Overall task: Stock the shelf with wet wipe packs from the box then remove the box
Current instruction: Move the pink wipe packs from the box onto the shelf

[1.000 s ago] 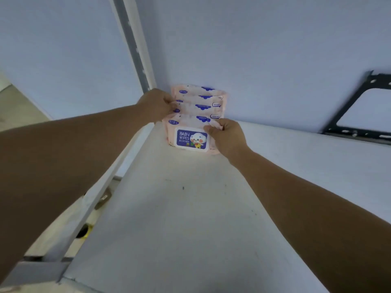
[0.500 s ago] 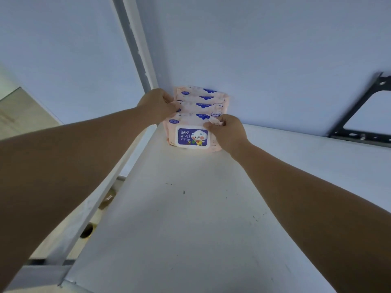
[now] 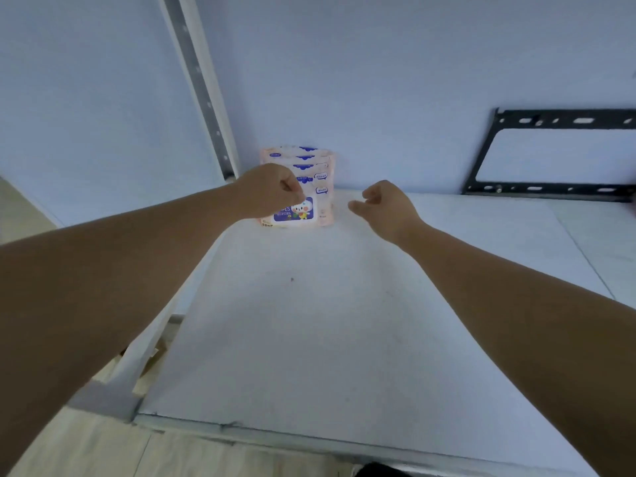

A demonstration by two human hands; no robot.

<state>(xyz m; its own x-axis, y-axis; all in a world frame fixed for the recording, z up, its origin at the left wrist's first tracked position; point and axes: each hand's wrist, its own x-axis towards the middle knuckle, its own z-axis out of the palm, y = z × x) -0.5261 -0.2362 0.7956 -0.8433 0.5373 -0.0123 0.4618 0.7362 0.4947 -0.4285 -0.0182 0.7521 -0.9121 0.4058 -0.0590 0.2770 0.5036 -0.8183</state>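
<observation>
Several pink wet wipe packs [image 3: 311, 187] with blue labels stand in a row at the back left corner of the white shelf [image 3: 309, 321], against the wall. My left hand [image 3: 270, 191] hovers in front of the front pack's left half, fingers curled in, holding nothing. My right hand [image 3: 383, 204] is off the packs, a little to their right above the shelf, fingers loosely curled and apart, empty. The box is not in view.
A grey slotted upright post [image 3: 203, 91] rises at the shelf's back left corner. A black metal bracket [image 3: 550, 156] hangs on the wall at the right. The shelf's front edge [image 3: 275, 435] runs across the bottom, with wooden floor below.
Both hands have let go of the packs and drawn back toward me. The right hand moved off to the right. The packs stay standing in the corner.
</observation>
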